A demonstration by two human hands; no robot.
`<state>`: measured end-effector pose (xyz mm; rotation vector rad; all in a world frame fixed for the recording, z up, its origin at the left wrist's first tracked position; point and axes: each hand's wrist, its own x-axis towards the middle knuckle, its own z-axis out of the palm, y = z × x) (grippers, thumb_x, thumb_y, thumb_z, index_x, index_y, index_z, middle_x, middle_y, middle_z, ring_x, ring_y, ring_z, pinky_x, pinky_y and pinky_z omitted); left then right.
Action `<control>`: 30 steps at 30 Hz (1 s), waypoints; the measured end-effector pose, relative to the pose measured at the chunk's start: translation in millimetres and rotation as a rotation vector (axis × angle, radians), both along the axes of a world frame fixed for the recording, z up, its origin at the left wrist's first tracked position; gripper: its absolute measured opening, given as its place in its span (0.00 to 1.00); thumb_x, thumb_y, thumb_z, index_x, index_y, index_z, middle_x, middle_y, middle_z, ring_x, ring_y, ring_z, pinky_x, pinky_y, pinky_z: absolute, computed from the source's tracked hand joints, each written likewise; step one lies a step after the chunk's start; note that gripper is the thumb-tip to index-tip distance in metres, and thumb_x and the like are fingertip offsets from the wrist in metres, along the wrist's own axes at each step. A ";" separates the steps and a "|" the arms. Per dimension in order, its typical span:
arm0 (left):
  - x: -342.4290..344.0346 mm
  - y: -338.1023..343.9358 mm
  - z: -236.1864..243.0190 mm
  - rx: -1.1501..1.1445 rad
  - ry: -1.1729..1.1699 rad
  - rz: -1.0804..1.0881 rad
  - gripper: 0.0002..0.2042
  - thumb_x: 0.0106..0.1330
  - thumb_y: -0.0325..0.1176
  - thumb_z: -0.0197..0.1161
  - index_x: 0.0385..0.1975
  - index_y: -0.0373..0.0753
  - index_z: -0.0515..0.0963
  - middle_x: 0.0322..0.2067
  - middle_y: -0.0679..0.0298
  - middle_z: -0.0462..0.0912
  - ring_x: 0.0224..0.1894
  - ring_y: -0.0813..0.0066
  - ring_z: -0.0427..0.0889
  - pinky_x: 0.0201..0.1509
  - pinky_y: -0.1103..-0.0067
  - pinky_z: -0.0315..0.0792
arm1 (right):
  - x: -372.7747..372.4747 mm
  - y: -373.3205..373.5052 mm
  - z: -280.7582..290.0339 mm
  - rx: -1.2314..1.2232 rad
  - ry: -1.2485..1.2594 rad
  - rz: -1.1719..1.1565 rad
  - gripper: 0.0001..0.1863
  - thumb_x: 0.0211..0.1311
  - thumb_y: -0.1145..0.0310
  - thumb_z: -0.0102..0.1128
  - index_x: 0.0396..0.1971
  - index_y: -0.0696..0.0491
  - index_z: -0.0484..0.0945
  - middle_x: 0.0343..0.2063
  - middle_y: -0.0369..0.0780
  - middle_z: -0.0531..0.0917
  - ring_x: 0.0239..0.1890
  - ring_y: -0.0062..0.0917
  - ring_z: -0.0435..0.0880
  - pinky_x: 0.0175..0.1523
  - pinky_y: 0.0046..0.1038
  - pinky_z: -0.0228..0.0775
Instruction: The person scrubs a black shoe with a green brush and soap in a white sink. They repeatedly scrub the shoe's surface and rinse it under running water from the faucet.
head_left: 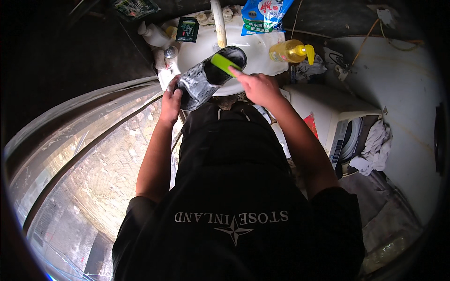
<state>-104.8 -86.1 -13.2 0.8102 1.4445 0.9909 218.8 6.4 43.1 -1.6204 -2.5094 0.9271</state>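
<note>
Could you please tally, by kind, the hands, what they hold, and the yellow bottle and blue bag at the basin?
Left hand and right hand: 2
Foamy black slipper: 1
Green brush: 1
Yellow bottle: 1
Blue bag: 1
Total: 6

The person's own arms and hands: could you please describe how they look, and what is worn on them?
The left hand and right hand are bare, without gloves, and no watch or bracelet shows on the wrists. The shirt is black, with short, plain sleeves; its front bears pale lettering and a pointed star.
</note>
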 end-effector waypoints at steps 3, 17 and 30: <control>0.2 -2.6 14.4 -0.042 0.019 0.005 0.27 0.70 0.27 0.48 0.71 0.30 0.64 0.63 0.54 0.74 0.65 0.67 0.70 0.73 0.74 0.59 | 6.8 12.8 2.4 0.000 -0.125 -0.188 0.32 0.69 0.66 0.54 0.70 0.21 0.66 0.25 0.47 0.85 0.28 0.44 0.86 0.39 0.44 0.79; 7.7 1.7 30.6 0.063 0.214 0.039 0.28 0.67 0.24 0.48 0.69 0.30 0.66 0.60 0.53 0.77 0.63 0.68 0.73 0.71 0.76 0.61 | 2.0 -7.0 30.7 -0.069 0.058 0.191 0.29 0.73 0.67 0.52 0.69 0.20 0.69 0.19 0.46 0.80 0.21 0.36 0.82 0.32 0.37 0.76; 10.2 0.0 30.2 0.080 0.204 -0.044 0.28 0.65 0.22 0.50 0.68 0.28 0.66 0.60 0.52 0.77 0.65 0.67 0.72 0.72 0.75 0.59 | 2.1 2.3 42.3 -0.109 -0.050 0.146 0.26 0.72 0.64 0.50 0.65 0.21 0.73 0.27 0.43 0.85 0.26 0.42 0.84 0.38 0.42 0.78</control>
